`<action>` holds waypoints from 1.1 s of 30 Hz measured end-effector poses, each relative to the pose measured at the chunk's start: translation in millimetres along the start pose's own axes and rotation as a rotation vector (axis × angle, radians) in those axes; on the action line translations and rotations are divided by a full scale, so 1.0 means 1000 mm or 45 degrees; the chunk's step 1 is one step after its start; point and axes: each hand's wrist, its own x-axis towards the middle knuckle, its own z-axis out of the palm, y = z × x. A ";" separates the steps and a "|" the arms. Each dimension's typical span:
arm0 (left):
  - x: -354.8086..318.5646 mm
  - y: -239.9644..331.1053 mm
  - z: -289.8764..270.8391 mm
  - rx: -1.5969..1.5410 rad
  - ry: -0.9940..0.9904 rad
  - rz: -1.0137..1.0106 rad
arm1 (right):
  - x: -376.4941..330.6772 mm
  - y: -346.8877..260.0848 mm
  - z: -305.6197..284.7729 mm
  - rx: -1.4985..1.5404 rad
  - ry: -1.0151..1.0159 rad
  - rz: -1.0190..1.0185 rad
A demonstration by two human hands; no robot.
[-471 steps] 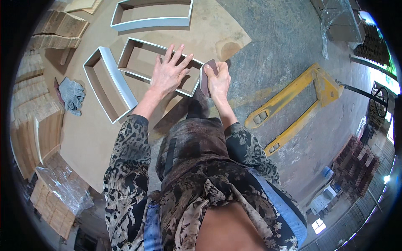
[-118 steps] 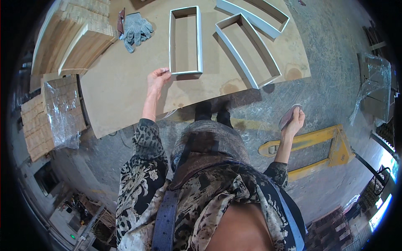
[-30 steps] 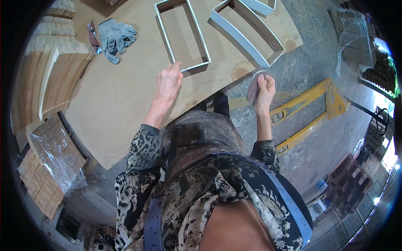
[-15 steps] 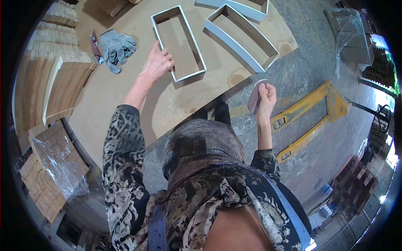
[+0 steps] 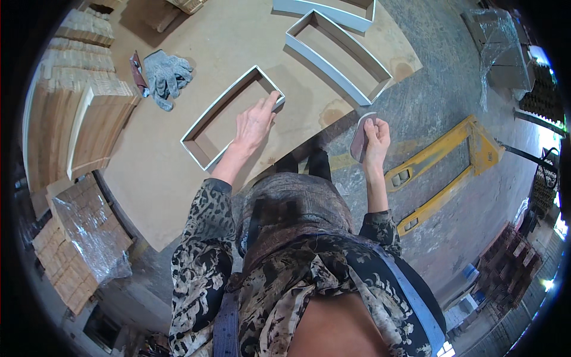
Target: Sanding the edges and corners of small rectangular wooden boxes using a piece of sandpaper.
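Note:
A rectangular white-edged frame (image 5: 226, 103) with brown inner walls lies slantwise on the table. My left hand (image 5: 253, 124) reaches over its near long side. The fingers bend round that side near the right-hand corner; part of the grip is hidden under the hand. Off the table's near edge, my right hand (image 5: 377, 143) pinches a curved, reddish-brown piece of sandpaper (image 5: 360, 141) with a pale rim, held up over the floor. It stays apart from the frame.
Two similar frames, one whole (image 5: 339, 56) and one cut off above (image 5: 324, 13), lie farther right. Grey gloves (image 5: 166, 77) rest beside a dark red strip (image 5: 138, 72). Wooden boards (image 5: 101, 125) stack at the left. A yellow pallet jack (image 5: 440, 157) stands on the floor at right.
The frame under my left hand has turned clockwise and come nearer. My left hand has moved right and nearer along with it. The right hand keeps the sandpaper in nearly the same place.

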 end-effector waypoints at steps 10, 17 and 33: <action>-0.004 -0.017 0.020 -0.099 0.163 0.274 | 0.005 -0.007 -0.004 -0.018 -0.022 0.047; -0.005 -0.020 0.024 -0.005 0.093 0.284 | 0.007 -0.005 0.000 -0.066 -0.030 0.034; 0.043 -0.025 0.013 0.430 0.314 -0.235 | 0.001 0.000 0.000 -0.086 -0.092 0.021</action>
